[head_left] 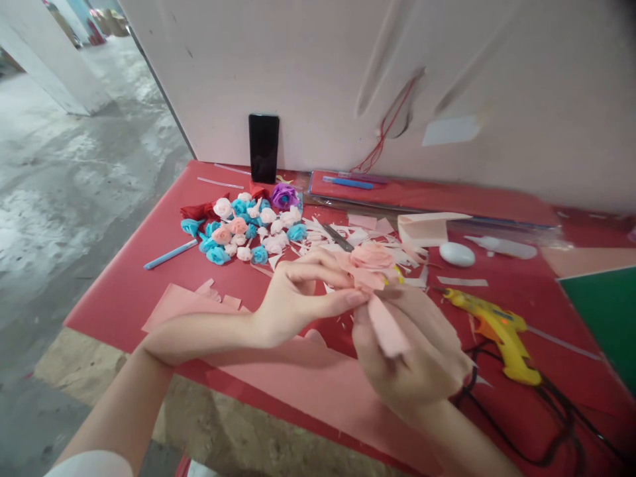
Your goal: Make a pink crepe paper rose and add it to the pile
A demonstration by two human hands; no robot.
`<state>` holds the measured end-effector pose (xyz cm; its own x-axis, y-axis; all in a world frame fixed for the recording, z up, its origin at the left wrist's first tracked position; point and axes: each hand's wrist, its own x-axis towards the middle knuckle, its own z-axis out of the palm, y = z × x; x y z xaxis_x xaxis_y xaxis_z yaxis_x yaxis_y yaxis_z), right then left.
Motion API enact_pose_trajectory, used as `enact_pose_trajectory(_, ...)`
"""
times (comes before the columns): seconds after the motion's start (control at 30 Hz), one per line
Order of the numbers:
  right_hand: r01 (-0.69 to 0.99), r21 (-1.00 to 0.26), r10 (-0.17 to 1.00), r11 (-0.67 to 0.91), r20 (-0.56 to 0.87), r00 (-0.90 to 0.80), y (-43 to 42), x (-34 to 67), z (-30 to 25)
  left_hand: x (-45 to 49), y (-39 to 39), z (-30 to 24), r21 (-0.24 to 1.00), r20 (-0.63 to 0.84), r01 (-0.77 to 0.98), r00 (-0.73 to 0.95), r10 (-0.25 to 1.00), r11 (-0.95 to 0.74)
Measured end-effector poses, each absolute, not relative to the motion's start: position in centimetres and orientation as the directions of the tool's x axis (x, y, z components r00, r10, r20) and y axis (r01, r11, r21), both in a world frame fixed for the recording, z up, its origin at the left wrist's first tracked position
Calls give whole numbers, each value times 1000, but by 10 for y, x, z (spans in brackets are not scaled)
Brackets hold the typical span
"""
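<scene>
Between my two hands is a pink paper rose (371, 256), held up above the table with its bloom facing away from me. My left hand (311, 291) pinches the base of the rose between thumb and fingers. My right hand (415, 341) closes round a pink paper strip (388, 324) that hangs down from the rose's base; its fingertips meet the left thumb there. Behind the rose lie scissors (338, 237) among white paper scraps, their handles partly hidden. A large pink paper sheet (298, 381) lies on the table below my hands.
Finished paper flowers (238, 228) in blue, white, pink, red and purple are heaped left of centre. A yellow glue gun (497, 331) with a black cord lies right. A phone (264, 147) leans on the wall. A white egg shape (457, 254) and a bottle (504, 247) lie behind.
</scene>
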<state>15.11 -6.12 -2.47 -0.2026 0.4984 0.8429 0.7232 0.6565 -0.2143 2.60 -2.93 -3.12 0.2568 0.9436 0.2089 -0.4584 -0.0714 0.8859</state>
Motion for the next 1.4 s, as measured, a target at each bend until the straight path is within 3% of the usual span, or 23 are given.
enact_pose_trajectory(0.17,699,-263,511,665,842,-170,-62,152,-27,26,-30,-30,873,174,-488,314,933,1)
enact_pose_trajectory(0.33,612,-462,608,642,793,-38,-67,151,-27,26,-30,-28,839,94,-520,424,901,158)
enact_pose_trajectory(0.5,389,-768,820,510,570,50,-69,150,-20,26,-26,-28,745,104,-588,568,816,315)
enact_pose_trajectory(0.63,65,-962,964,264,265,2,-67,154,-20,26,-23,-27,787,134,-550,595,793,280)
enact_pose_trajectory(0.97,-130,-991,975,15,43,-219,-59,156,-13,22,-22,-27,736,123,-549,685,718,397)
enact_pose_trajectory(1.2,-58,-987,960,152,162,-229,-55,155,-26,24,-23,-24,735,95,-566,632,769,375)
enact_pose_trajectory(1.4,191,-905,923,381,359,-140,-58,153,-14,22,-25,-28,836,68,-487,550,833,253)
